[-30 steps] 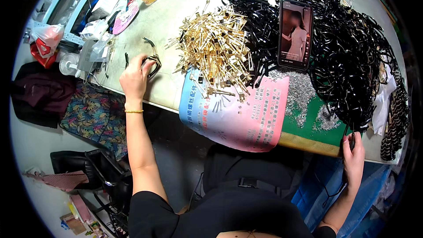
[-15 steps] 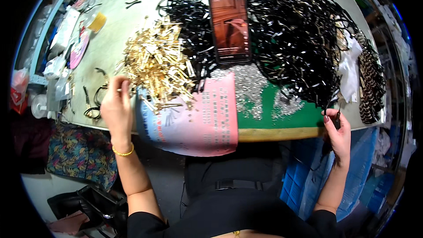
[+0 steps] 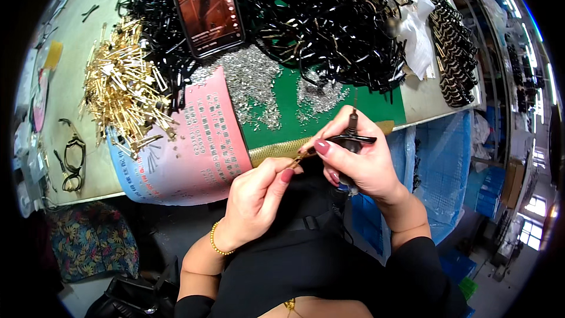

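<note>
Head view, and from where I stand the left hand (image 3: pixel 253 197) pinches a thin gold piece (image 3: pixel 298 160) between thumb and finger, its long axis slanting up and rightward to the right hand (image 3: pixel 369 166), whose fingertips are just beside its far end. That right hand is closed around a dark screwdriver (image 3: pixel 353 121), shaft pointing away, with a black strip (image 3: pixel 363 139) lying crosswise over it, roughly level, so the gold piece sits to the left of the strip and slightly lower, though I can't tell whether the two touch
</note>
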A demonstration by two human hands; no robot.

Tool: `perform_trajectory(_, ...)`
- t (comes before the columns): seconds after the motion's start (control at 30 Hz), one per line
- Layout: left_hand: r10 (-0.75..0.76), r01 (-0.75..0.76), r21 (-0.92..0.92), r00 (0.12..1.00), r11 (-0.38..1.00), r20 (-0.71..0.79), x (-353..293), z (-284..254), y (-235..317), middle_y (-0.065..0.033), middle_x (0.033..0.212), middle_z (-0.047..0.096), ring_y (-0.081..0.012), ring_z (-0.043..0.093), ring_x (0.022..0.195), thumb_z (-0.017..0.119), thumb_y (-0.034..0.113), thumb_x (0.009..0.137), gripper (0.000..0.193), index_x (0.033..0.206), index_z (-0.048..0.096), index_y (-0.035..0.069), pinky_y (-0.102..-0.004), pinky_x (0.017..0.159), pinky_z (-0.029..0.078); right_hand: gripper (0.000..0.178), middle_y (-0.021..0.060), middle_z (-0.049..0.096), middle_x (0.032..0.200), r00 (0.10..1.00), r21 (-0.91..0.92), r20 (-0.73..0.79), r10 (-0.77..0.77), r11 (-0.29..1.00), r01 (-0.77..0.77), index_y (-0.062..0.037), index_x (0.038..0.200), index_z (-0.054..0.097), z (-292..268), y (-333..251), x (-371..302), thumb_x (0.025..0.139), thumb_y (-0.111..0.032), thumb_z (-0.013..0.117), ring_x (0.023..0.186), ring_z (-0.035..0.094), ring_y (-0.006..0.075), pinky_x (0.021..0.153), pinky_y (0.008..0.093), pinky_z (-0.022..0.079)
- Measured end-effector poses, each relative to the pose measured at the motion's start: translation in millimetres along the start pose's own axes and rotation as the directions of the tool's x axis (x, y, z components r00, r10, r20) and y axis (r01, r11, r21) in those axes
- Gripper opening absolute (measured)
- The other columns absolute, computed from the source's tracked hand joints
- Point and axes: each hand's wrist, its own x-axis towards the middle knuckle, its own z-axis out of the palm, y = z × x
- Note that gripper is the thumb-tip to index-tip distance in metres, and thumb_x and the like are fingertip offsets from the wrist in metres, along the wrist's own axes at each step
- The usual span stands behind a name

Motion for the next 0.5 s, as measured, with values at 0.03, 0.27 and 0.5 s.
perform_trajectory(0.03,0.013,-0.013,-0.004,1.000,1.000,0.008,0.4,1.2,-1.4,-0.0139,0.095,0.073,-0.0267,0.073,0.082,0.058,0.003,0.102,0.012,0.110,0.066,-0.002,-0.0324,0.074,0.055,0.016,0.0163,0.073,0.095,1.000,-0.021,0.003,-0.005,1.000,0.005,-0.0051,0.096,0.051,-1.7,0.8,-0.1,0.097,-0.003,0.067,0.056,0.058,0.0074,0.050,0.0232,0.049)
perform_trajectory(0.27,0.094,-0.097,0.106,0.995,0.990,0.032,-0.4,-4.2,-6.8,-0.0137,0.093,0.072,-0.0286,0.071,0.078,0.062,0.001,0.098,0.011,0.108,0.066,-0.001,-0.0335,0.069,0.055,0.013,0.0046,0.068,0.085,0.999,-0.040,0.049,0.021,0.999,-0.019,-0.0049,0.100,0.060,5.6,3.8,0.3,0.097,-0.009,0.072,0.057,0.056,0.0041,0.050,0.0199,0.045)
perform_trajectory(0.5,0.077,-0.097,0.339,0.994,0.936,0.072,0.0,-6.8,-2.1,-0.0121,0.091,0.071,-0.0279,0.070,0.075,0.062,-0.001,0.096,0.015,0.112,0.063,0.000,-0.0353,0.067,0.055,0.036,0.0160,0.053,0.109,0.990,-0.846,0.132,0.050,0.526,0.087,-0.0039,0.119,0.052,-16.4,-23.5,-1.9,0.095,-0.021,0.072,0.085,0.065,0.0324,0.077,0.0395,0.053)
